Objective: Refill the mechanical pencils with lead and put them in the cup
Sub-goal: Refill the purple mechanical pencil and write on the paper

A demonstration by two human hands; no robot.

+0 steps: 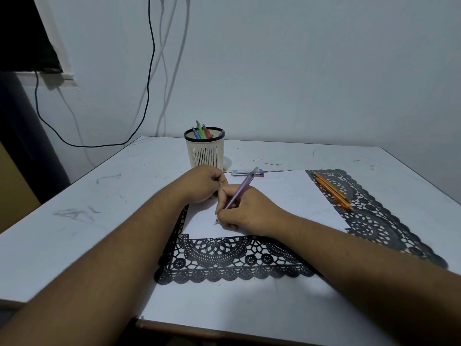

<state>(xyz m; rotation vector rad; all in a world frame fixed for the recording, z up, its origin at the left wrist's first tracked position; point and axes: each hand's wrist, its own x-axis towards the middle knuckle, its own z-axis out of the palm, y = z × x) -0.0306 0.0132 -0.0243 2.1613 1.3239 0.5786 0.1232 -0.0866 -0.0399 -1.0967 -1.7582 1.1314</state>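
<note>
My right hand (245, 211) grips a purple mechanical pencil (243, 187) in a writing hold, its tip touching the white paper (287, 196) where a small dark mark shows. My left hand (203, 183) rests on the paper's far left corner with its fingers curled; I cannot see anything in it. A cream slotted cup (205, 149) with a black rim stands behind the hands and holds several coloured pencils. A lead case (247, 172) lies flat just beyond the paper. Two orange pencils (331, 190) lie on the mat at the right.
A black lace mat (224, 255) lies under the paper on the white table (87, 221). Cables hang down the wall at the back left. The table's front edge runs close below my forearms.
</note>
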